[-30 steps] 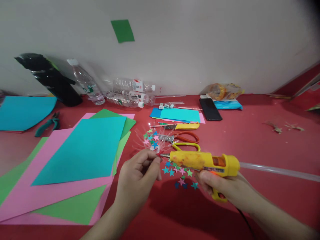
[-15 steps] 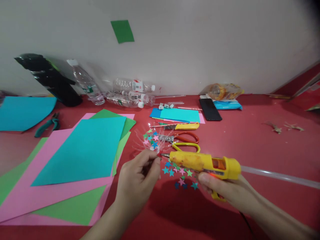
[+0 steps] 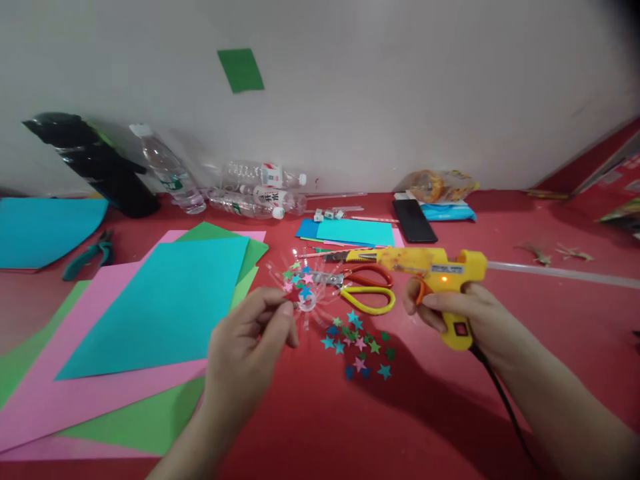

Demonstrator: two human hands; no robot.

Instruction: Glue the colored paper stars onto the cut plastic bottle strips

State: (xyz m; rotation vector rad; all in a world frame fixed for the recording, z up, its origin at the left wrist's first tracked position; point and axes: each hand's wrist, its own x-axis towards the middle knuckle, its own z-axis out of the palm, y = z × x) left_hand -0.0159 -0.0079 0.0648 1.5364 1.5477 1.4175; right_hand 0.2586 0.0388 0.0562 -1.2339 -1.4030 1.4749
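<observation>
Since the earlier frame, the yellow glue gun (image 3: 425, 261) has swung away from the left fingertips, its nozzle now pointing across near the utility knife. It sits in the right hand (image 3: 473, 313), whose fingers wrap the grip. The left hand (image 3: 250, 340), well apart from the gun, pinches a small red piece (image 3: 292, 296) between thumb and forefinger, just in front of the clear plastic piece (image 3: 307, 304) topped with colored stars. Loose paper stars (image 3: 360, 344) lie between the hands, nearer the camera than the scissors (image 3: 367, 300).
</observation>
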